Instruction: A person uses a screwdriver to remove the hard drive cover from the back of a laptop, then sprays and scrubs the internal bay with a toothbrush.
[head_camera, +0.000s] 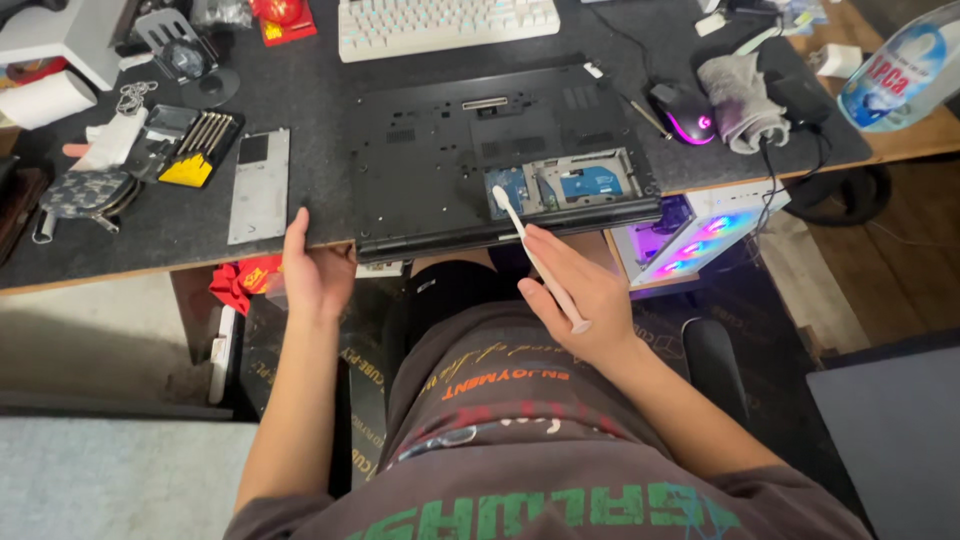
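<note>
Item: black laptop (470, 150), lying bottom-up at the near edge of the bench (180, 225), one bay at its near right corner uncovered — blue circuit board and metal frame exposed.

Tool: white toothbrush (535, 260), pinched in the right hand (580, 300), grip pressed together around the handle; bristle head resting at the left rim of the open bay.

Left hand (315, 270): fingers curled over the bench edge just beside the laptop's near left corner, holding nothing loose — a bracing grip.

Step in hand, as judged: brushing dust out of the opened bay. The next move calls for light, short strokes kept off the board's connectors, with the laptop steadied.

Nearby: grey cover plate (260, 185), set of small screwdrivers (200, 145), white keyboard (445, 25), lit mouse (685, 112).
</note>
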